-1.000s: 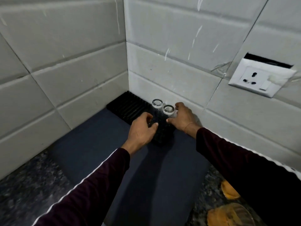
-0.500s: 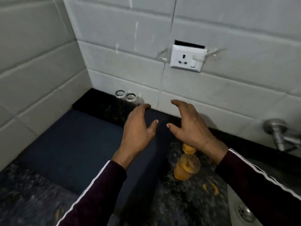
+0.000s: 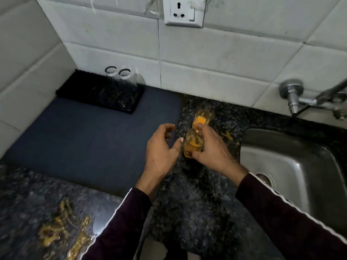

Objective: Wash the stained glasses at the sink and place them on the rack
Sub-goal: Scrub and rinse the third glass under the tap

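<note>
Leftmost, a yellow spill lay smeared on the dark speckled desk. Farther back, two clean glasses stood side by side on the far right end of the black rack, against the tiled wall, and the rack sat on a dark blue mat. The left hand reached forward over the mat's right edge, fingers curled and spread apart, thumb pointing toward the stained glass and holding nothing. Just beside it, the right hand was wrapped around that yellow-stained glass, thumb low on its base and fingers over its top, the glass upright on the desk. A second stained glass stood just behind, blurred. Small yellow drips marked the desk beside the steel sink. Above it, a tap stuck out from the wall. No writing could be read on the wall socket.
</note>
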